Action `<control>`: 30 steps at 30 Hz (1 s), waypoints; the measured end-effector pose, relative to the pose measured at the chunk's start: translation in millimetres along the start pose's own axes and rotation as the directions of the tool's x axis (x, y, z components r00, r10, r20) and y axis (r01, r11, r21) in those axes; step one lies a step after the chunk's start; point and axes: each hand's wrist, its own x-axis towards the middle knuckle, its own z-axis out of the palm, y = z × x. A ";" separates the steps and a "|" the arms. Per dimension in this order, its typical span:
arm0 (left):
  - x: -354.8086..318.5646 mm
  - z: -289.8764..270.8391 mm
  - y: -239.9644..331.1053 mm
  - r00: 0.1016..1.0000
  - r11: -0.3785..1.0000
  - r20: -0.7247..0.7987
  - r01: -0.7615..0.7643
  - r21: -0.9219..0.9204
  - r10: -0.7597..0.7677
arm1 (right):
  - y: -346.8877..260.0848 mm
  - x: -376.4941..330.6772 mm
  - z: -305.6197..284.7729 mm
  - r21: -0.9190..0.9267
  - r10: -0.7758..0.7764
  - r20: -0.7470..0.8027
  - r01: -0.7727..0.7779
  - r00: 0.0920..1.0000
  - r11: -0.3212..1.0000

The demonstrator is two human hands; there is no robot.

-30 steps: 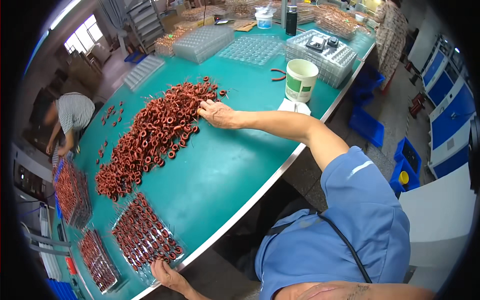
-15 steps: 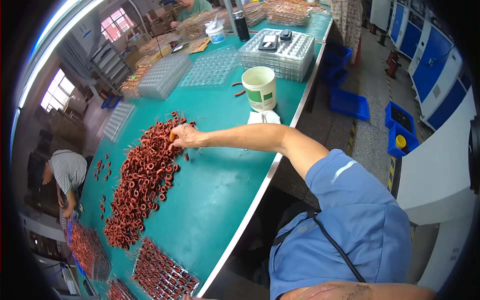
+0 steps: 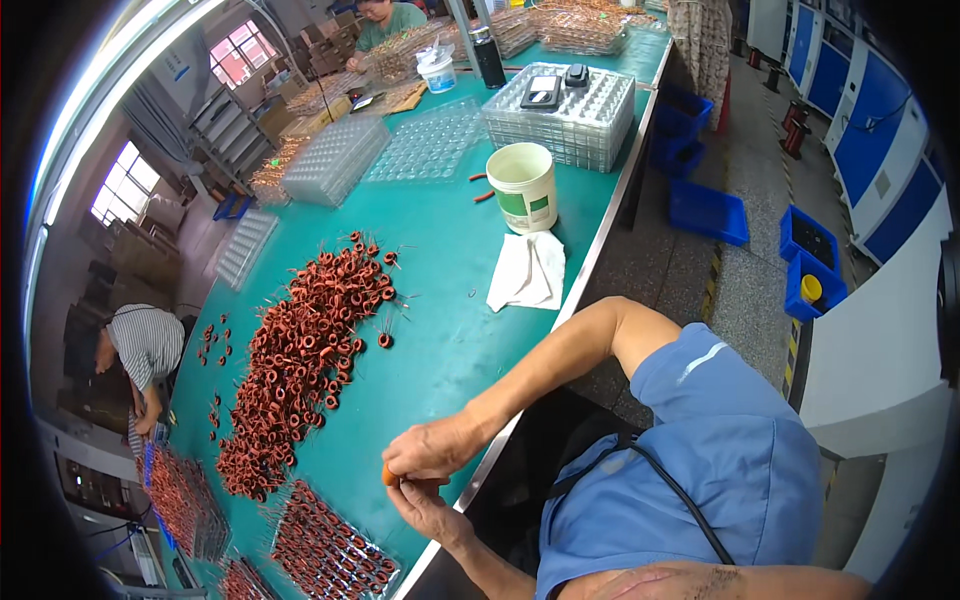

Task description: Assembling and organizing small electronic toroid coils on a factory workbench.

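My right hand (image 3: 435,447) is closed in a pinch above the near edge of the green table, with an orange cover (image 3: 390,475), apparently a finger cot, at its fingertips. Just below, my left hand (image 3: 432,512) has its fingers closed up against the right one. Whatever the two hold between them is hidden. Left of the hands spreads a long pile of red-brown ring coils (image 3: 300,360) with thin wire leads. Nearer to me lies a clear tray (image 3: 330,545) filled with rows of such coils. A single coil (image 3: 385,340) sits apart at the pile's right side.
A white bucket (image 3: 522,190) and a white cloth (image 3: 528,272) stand near the table's right edge. Stacked clear trays (image 3: 560,115) are at the back, with red-handled pliers (image 3: 482,190) nearby. More filled trays (image 3: 185,500) are at lower left. Two other people work farther off.
My right hand has left the top of the pile and come back toward me, meeting my left hand, which has come into view. The white cloth now shows fully.
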 end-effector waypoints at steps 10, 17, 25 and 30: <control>-2.8 -34.4 5.6 0.901 0.786 0.130 0.426 -0.448 -0.414 | -3.5 -11.4 -5.4 -0.370 -0.216 0.208 0.281 0.954 0.885; -16.3 -26.5 3.2 0.950 0.892 0.041 0.304 -0.335 -0.309 | -8.8 -20.9 -1.6 -0.509 -0.193 0.351 0.360 0.916 0.782; -29.1 -33.1 -3.7 0.989 0.923 0.116 0.132 -0.362 -0.096 | -7.5 -20.8 22.6 -0.385 0.092 0.038 -0.070 0.995 0.920; -23.2 -27.2 5.8 0.990 0.936 0.060 0.138 -0.324 -0.125 | -4.3 -20.9 23.0 0.076 0.324 -0.055 -0.319 0.945 0.945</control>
